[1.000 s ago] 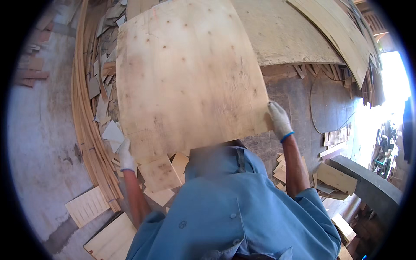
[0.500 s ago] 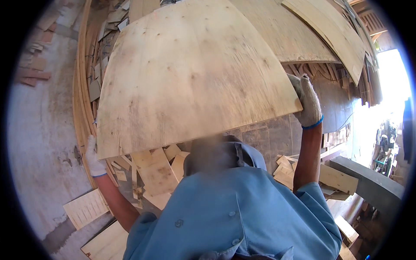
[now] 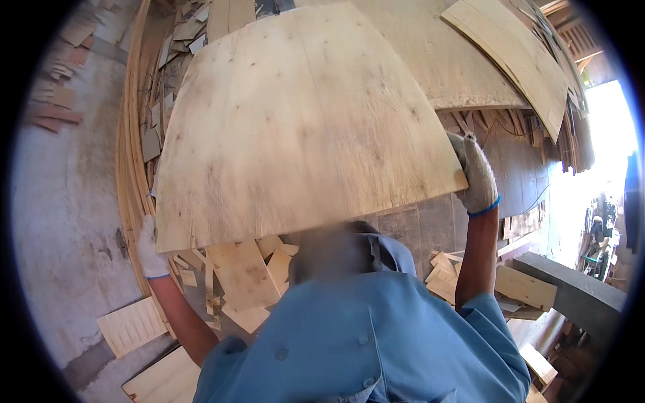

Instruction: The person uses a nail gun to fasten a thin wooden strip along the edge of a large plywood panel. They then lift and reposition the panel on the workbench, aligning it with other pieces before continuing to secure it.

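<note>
A large pale plywood sheet (image 3: 295, 134) with small dark knots spans the middle of the view, tilted across in front of my body. My left hand (image 3: 150, 250), in a white work glove, grips it at the near left corner. At the near right corner my right hand (image 3: 478, 176), gloved in white with a blue cuff, is closed round the side edge. The fingers of both hands are partly hidden by the sheet. Beyond its far right side lies another broad plywood sheet (image 3: 443, 60), partly covered by the one I hold.
Long thin wood strips (image 3: 131, 134) run along the left beside a pale wall. Plywood offcuts (image 3: 242, 269) lie scattered nearby below the held sheet. A curved-looking stack of panels (image 3: 510, 54) stands at the far right. Near right is a grey beam (image 3: 571, 285).
The held sheet's near right corner has come slightly toward me, and the view has shifted a little. Both hands keep their grip on the plywood sheet.
</note>
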{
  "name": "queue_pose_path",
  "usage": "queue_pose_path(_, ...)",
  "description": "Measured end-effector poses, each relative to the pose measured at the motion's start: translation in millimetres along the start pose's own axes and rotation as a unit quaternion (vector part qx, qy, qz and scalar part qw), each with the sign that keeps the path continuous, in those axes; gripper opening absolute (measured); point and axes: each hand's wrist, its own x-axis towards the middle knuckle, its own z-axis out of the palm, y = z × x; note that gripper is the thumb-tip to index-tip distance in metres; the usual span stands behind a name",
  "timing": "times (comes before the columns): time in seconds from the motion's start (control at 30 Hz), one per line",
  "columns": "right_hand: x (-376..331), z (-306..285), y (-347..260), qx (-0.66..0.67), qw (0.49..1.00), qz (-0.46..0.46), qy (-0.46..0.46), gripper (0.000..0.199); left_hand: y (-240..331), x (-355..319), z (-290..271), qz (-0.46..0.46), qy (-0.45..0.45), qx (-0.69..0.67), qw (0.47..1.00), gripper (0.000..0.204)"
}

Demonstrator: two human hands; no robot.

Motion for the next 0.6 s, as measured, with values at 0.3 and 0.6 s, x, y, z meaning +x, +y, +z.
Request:
queue_pose_path(0.3, -1.9, -5.2, 15.2, -0.251, 0.966, -0.068, -0.015, 0.064, -14.9, 1.6, 7.0, 0.022, 0.012, 0.060, 0.998, 0.043)
queue_pose_path(0.6, 0.9, -5.3, 28.8, -0.031, 0.999, -0.002, 0.005, 0.067, -15.4, 2.1, 3.6, -0.028, -0.002, 0.052, 0.998, 0.047)
